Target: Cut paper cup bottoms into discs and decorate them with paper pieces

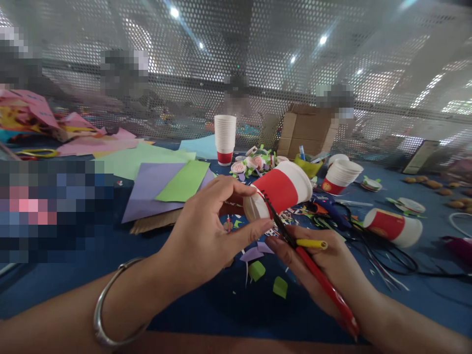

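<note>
Paper cup [282, 184] with a red band, seen in the head view, lies tipped on its side in mid-air over the blue table [236, 307], its wide white end turned to the upper right. The left hand [206, 231] is half curled, forefinger and thumb around the cup's narrow white end and covering part of it. The right hand [320, 260] is closed around a red-handled tool [326, 290] with a slim dark front that meets the cup near the lower edge of the band; a yellow piece sticks out by the grip, and from this angle I cannot tell the tool's exact kind.

Behind the cup, and partly hidden by it, is a heap of cut cup pieces [254, 162], with a tall cup stack [224, 140] just beyond. Further right are a yellow-green container [309, 166], a cardboard box [308, 130] and a shorter cup stack [342, 174]. A dark blue tool [330, 211], black cable [400, 260] and a toppled cup [393, 227] crowd the right hand's far side. Purple paper [145, 189] and green paper [186, 182] overlap beyond the left hand; green scraps [280, 287] lie below both hands.
</note>
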The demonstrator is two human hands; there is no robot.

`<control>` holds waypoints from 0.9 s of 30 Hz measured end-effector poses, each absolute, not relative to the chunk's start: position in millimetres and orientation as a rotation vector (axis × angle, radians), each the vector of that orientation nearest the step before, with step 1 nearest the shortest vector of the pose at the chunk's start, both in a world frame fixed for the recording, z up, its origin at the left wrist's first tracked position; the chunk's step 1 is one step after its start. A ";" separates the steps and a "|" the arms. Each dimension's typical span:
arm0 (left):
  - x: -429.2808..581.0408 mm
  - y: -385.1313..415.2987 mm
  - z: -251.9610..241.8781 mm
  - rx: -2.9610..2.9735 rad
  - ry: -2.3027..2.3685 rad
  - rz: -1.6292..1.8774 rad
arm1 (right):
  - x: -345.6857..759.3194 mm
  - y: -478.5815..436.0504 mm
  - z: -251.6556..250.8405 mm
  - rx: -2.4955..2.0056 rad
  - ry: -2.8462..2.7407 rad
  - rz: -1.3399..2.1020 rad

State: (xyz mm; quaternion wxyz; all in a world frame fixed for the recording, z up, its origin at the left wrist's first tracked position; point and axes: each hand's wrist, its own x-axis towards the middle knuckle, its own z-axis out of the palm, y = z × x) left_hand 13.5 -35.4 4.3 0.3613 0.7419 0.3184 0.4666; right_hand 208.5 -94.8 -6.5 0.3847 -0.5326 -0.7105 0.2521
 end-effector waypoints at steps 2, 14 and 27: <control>12.8 -35.1 5.4 1.898 0.833 1.204 | 208.9 -94.4 -5.7 -1.372 -1.797 0.613; 9.1 -20.5 24.4 1.372 0.589 1.287 | 216.3 -94.4 2.2 -1.398 -1.651 0.712; 8.2 -18.7 22.5 1.158 0.487 0.990 | 218.8 -90.1 3.7 -1.453 -1.587 0.548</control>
